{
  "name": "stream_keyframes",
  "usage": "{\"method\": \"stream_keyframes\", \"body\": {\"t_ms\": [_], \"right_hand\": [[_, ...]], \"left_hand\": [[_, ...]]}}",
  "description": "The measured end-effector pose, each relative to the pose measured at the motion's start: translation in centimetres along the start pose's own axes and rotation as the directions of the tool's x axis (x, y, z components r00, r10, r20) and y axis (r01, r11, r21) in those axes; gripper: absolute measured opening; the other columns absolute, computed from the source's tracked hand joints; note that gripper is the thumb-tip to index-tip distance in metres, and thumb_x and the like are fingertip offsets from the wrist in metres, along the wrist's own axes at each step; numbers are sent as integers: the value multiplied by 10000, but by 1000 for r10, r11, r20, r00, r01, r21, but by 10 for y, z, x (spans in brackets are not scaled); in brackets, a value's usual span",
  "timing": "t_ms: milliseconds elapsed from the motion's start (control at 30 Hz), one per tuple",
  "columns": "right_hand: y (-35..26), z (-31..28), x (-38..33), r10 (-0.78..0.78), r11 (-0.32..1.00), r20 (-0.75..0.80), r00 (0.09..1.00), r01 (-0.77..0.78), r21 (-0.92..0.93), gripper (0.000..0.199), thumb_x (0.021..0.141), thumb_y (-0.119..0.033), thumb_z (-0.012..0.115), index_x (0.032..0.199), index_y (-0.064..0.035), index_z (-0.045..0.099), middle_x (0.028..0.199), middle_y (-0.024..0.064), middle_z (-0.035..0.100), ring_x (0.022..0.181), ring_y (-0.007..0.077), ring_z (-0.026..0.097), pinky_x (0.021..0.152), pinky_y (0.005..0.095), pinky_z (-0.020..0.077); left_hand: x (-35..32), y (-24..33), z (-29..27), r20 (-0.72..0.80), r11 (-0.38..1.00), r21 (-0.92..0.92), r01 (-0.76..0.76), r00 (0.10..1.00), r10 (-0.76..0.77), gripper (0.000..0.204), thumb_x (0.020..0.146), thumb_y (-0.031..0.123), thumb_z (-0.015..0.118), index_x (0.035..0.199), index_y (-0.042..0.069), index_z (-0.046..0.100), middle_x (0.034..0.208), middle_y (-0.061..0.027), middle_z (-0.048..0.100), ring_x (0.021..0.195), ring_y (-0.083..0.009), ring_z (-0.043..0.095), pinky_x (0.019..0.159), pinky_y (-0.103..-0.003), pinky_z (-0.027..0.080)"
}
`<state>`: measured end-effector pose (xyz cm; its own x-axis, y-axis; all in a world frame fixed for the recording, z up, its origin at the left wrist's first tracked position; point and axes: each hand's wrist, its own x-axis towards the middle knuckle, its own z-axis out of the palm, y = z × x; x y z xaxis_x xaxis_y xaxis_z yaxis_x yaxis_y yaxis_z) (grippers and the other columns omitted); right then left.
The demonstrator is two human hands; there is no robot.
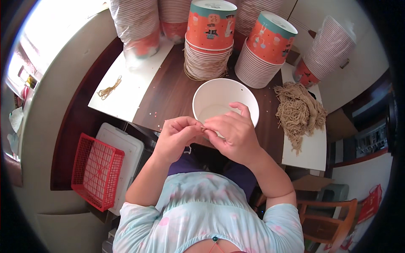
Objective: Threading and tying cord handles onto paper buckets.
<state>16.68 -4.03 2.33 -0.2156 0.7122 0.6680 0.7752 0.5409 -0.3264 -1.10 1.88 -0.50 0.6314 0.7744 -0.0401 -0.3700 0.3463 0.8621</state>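
Observation:
My left hand (179, 137) and my right hand (232, 135) meet in front of my body, over the near rim of a white paper bucket (226, 95). Both are closed in a pinch, fingertips almost touching, on a thin tan cord (203, 128). Most of that cord is hidden by the fingers. The upright bucket has its open mouth toward me, and its near side is partly covered by my right hand. A small pale end hangs below my left hand.
Behind stand upturned stacks of orange and teal buckets (211, 29), (270, 38); cords wrap the left one. A tangled heap of tan cord (299, 110) lies right, a small cord bundle (110, 87) left. Lower left is a red plastic basket (99, 170); lower right, a wooden chair (325, 221).

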Motion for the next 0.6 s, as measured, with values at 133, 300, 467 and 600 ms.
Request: {"method": "stream_keyframes", "body": {"t_ms": [133,300,467,600], "right_hand": [[4,-1,-2,-1,1000,2,1000,1,23,117,725,-94,704,817,-115,634,794,-9,656,739,170,614,946,439,384],[2,-1,0,58,989,53,997,-65,130,108,723,-92,705,799,-113,631,781,0,652,747,178,618,936,429,387],[1,1,1,68,989,68,995,-76,123,105,724,-101,710,790,-110,630,782,2,652,756,179,619,929,429,387],[-1,2,2,40,990,88,995,-52,130,112,724,-110,713,800,-108,630,806,5,654,775,177,617,938,444,382]], "left_hand": [[-5,6,5,9,999,34,-21,1000,21,93,884,1,572,944,-46,626,810,-55,640,634,-52,533,548,-167,397],[-11,-5,14,-151,863,363,-353,891,428,97,835,-85,586,922,-45,603,914,-78,633,749,-77,584,644,-189,467],[-20,-3,6,161,528,673,-517,800,578,146,790,-79,630,928,-36,606,992,-119,599,818,-110,619,664,-200,483],[-18,-6,6,231,381,727,-571,726,648,138,786,-86,640,912,-29,629,956,-115,620,755,-127,622,615,-207,475]]}}
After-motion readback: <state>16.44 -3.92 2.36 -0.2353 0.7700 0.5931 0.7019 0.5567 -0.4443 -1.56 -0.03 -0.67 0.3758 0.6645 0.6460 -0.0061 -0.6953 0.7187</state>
